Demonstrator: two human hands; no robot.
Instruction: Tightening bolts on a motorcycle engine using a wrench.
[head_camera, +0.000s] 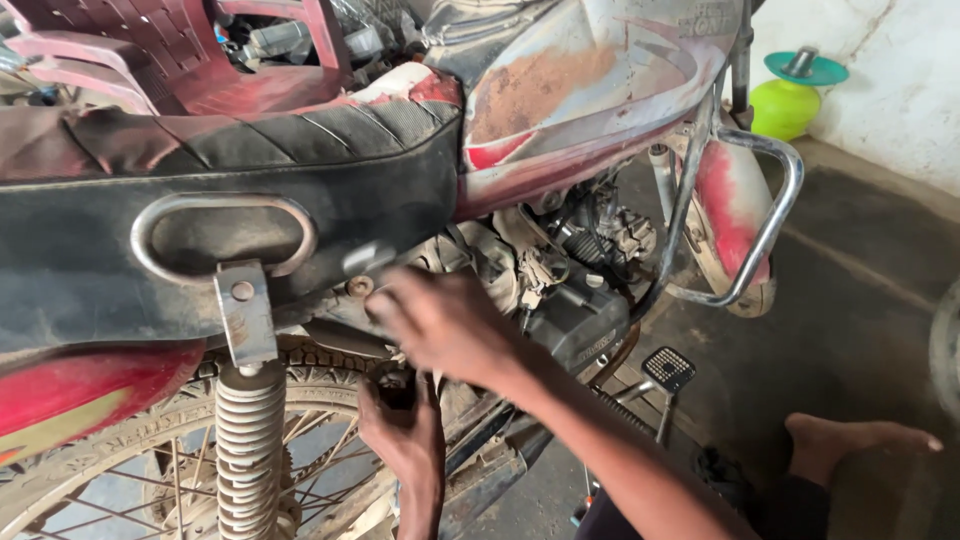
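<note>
small dark part (396, 385), right there under the seat, just above the rear wheel (150, 470) — that's where both hands meet. the left hand (405, 435) comes up from below, fingers (372, 398) curled round the dark part and clamped on it. just above, the right hand (445, 325) reaches in from the right, its fingers (385, 300) pointing toward a bolt (358, 287) on the frame; the hand is blurred, so whether those fingers are apart or together, cannot tell. left of the hands stands the coiled shock absorber (248, 450), upright, its bracket (245, 315) bolted under a metal grab loop (222, 237) on the black seat (250, 190). a bare foot (860, 438) rests on the floor at the right. further back, the engine (585, 270), a footpeg (668, 368), the worn red tank (590, 80), a chrome guard bar (770, 220). far off by the wall, a green pot (790, 100).
</note>
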